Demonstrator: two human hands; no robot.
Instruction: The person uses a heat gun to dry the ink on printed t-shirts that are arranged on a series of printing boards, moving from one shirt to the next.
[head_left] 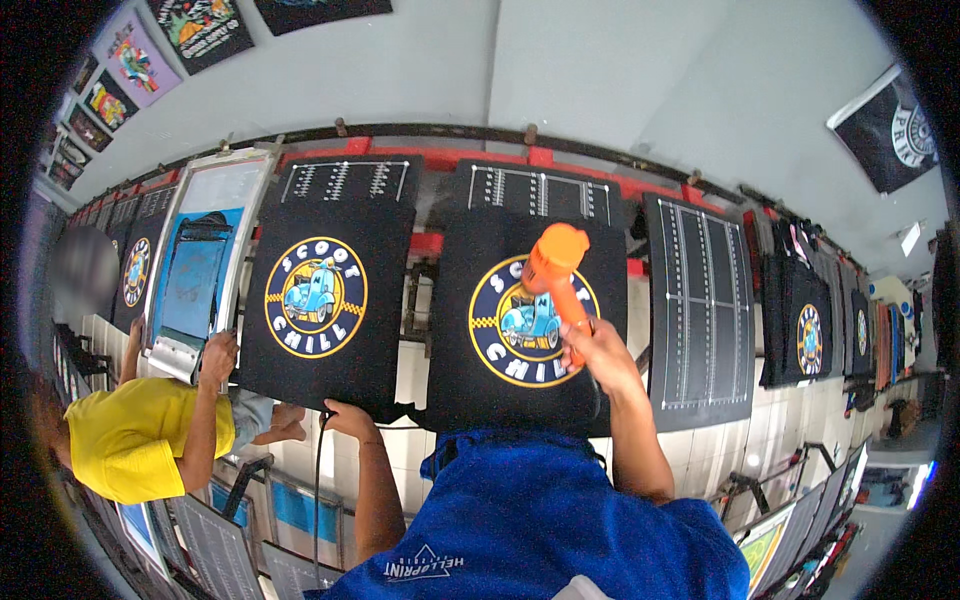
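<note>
My right hand (600, 356) is closed around the handle of an orange hair dryer (556, 262). The dryer is over a black T-shirt (462, 385) laid flat on a board, covering part of its round print with a blue scooter. Down and to the left, my left hand (352, 421) holds a black cord (319, 490) that hangs from its fingers. That hand is at the lower edge of a second black T-shirt (385, 300) with the same print.
To the right lies a dark board with white grid lines (700, 310). On the left a person in a yellow shirt (140, 440) holds a framed screen (200, 260) with blue mesh. A red rail (440, 160) runs behind the boards. More printed black shirts (800, 310) hang far right.
</note>
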